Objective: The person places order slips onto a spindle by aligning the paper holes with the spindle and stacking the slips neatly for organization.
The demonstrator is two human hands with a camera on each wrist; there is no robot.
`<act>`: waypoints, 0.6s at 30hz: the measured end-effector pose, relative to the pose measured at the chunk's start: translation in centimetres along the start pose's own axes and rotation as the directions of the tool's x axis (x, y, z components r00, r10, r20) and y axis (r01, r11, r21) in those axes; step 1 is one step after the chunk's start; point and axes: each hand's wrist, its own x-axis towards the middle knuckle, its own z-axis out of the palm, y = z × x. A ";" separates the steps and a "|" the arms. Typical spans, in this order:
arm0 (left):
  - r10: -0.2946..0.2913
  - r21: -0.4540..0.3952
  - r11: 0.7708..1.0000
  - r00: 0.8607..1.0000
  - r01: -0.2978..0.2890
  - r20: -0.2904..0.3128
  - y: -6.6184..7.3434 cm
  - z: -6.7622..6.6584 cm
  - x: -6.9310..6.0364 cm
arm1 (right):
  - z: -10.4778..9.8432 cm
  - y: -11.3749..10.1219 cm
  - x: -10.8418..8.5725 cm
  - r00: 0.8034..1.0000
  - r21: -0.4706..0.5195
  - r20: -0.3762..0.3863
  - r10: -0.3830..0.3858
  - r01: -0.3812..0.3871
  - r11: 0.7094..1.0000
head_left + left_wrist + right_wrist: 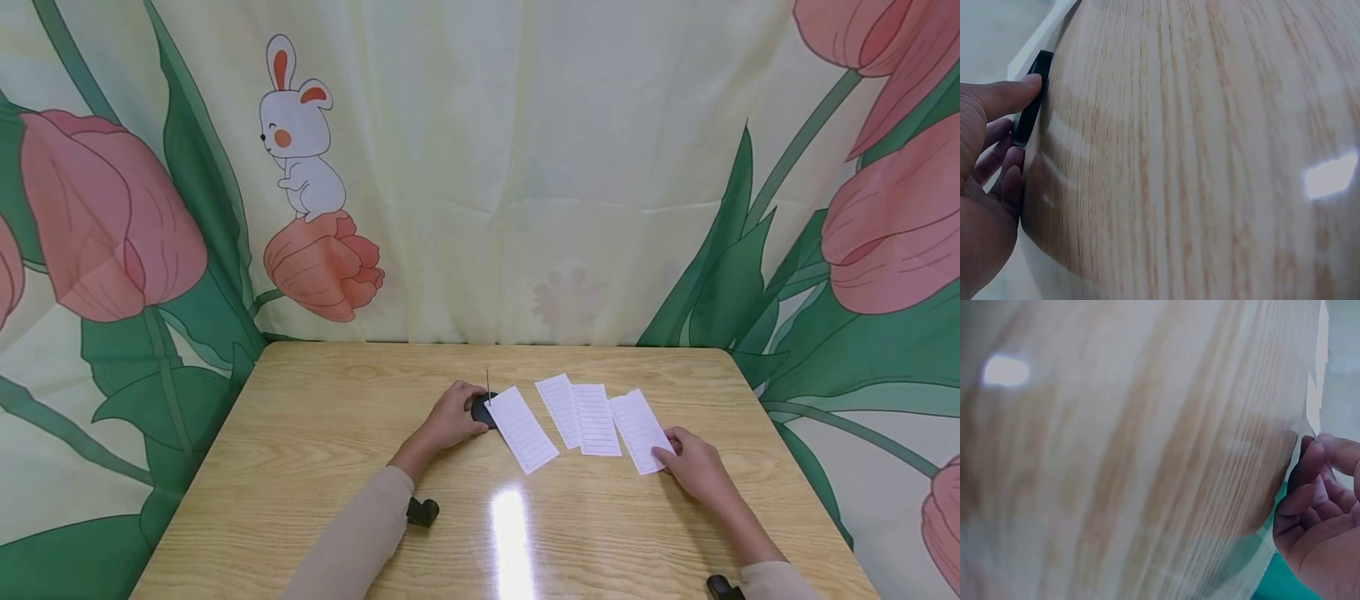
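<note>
My left hand [456,414] grips the round black base [480,410] of a paper spike, whose thin metal pin stands upright. In the left wrist view the thumb presses on the rim of the black base [1034,100], with other fingers behind it. One lined paper slip [525,433] lies over the base, its upper corner at the pin. To the right, my right hand [697,467] pinches the lower right corner of another lined slip [639,429] between thumb and fingers. The right wrist view shows this pinch on a thin paper edge [1313,409].
Two more lined slips, a left one [558,408] and an overlapping right one [597,421], lie between the hands on the wooden table [337,392]. A patterned curtain [450,167] hangs behind the table's far edge. Light glares off the front of the tabletop.
</note>
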 end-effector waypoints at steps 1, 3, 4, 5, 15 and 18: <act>0.001 -0.001 1.000 1.000 -0.001 0.000 0.0 0.0 0.0 | -0.1 0.0 -0.1 1.000 0.004 -0.002 -0.004 0.004 1.000; 0.003 0.001 1.000 1.000 -0.003 -0.001 0.0 0.0 0.0 | -0.3 0.0 -0.1 1.000 0.006 -0.009 -0.012 0.012 1.000; 0.004 0.001 1.000 1.000 -0.004 -0.001 0.0 0.0 0.0 | -0.4 0.0 -0.2 1.000 0.005 -0.012 -0.016 0.016 1.000; 0.006 0.003 1.000 1.000 -0.006 -0.002 0.0 0.0 0.0 | -0.6 -0.1 -0.2 1.000 0.008 -0.014 -0.019 0.019 1.000; 0.001 -0.001 1.000 1.000 -0.001 -0.010 0.3 0.0 -0.2 | -1.7 -0.5 -0.2 0.999 0.014 -0.035 -0.032 0.032 0.999; 0.010 0.006 1.000 1.000 -0.010 -0.013 0.3 0.0 -0.2 | -2.1 -0.8 -0.1 0.998 0.013 -0.047 -0.044 0.045 0.999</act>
